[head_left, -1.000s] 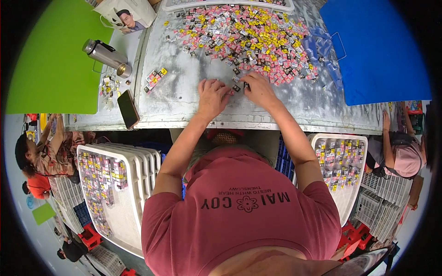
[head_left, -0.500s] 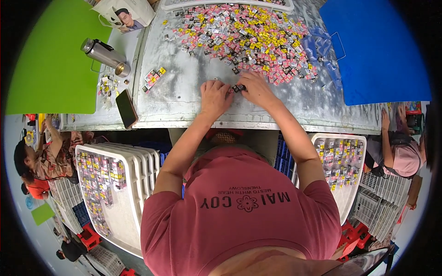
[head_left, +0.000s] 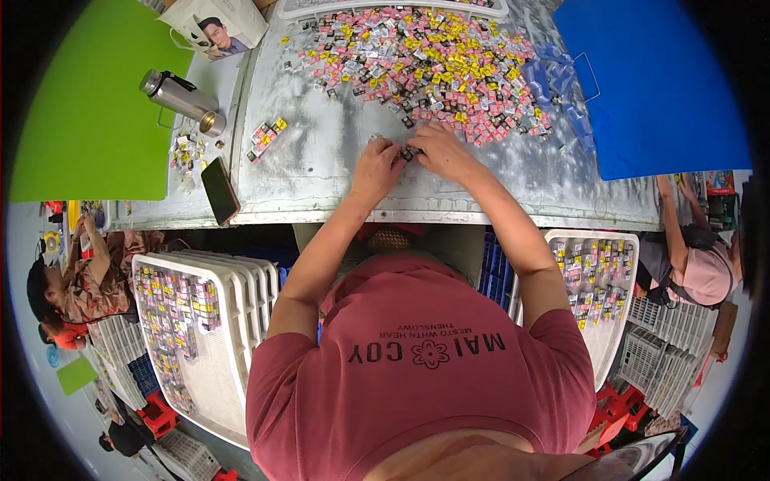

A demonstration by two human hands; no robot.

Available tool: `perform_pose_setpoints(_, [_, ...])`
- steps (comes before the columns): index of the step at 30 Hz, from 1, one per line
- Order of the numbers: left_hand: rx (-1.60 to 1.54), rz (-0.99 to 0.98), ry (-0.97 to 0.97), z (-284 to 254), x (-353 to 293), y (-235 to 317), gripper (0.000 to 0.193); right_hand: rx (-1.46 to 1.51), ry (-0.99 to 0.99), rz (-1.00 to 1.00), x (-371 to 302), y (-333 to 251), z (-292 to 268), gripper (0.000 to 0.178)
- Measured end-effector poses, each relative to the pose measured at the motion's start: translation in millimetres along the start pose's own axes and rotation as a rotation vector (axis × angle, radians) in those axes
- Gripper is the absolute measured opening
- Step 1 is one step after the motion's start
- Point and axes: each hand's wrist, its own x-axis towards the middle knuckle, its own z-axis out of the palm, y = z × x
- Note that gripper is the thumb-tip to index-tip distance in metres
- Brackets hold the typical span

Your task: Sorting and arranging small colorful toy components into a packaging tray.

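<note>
Close to the table's front edge, my left hand [head_left: 377, 170] and my right hand [head_left: 445, 152] meet fingertip to fingertip. Between them sit a few small black blocks [head_left: 409, 152], pinched from both sides; my fingers cover part of them. Both hands are closed. Just beyond lies a wide spread heap of small square blocks [head_left: 433, 68] in pink, yellow, black and white. A neat little cluster of joined blocks [head_left: 266, 139] rests left of my hands.
At the left are a phone [head_left: 219, 191], a steel flask [head_left: 180, 94] and a paper bag [head_left: 216, 28]. Clear bluish plastic pieces [head_left: 553, 76] lie right of the heap, beside a blue board [head_left: 658, 88]. Block-filled white trays [head_left: 228, 321] flank me; people work on both sides.
My hands stay in nearly the same place; the left fingers have drawn slightly closer to the right and curl more around the black blocks. The view has shifted slightly.
</note>
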Motion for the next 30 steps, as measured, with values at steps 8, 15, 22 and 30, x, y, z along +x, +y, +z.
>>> perform_pose_setpoints(8, [-0.079, -0.006, -0.039, -13, 17, 11, 0.028, 0.063, 0.039, -0.029, 3, 10, -16, 0.027])
perform_pose_setpoints(15, [-0.224, 0.048, -0.031, 16, 28, 58, 0.028, 0.145, 0.117, 0.038, -52, 21, -62, 0.028])
perform_pose_setpoints(22, [-0.192, 0.131, -0.131, 62, 6, 74, 0.023, 0.152, 0.121, 0.175, -106, 29, -35, 0.025])
perform_pose_setpoints(30, [-0.195, 0.219, -0.021, 62, 5, 68, 0.015, 0.171, 0.418, 0.129, -108, 28, -9, 0.026])
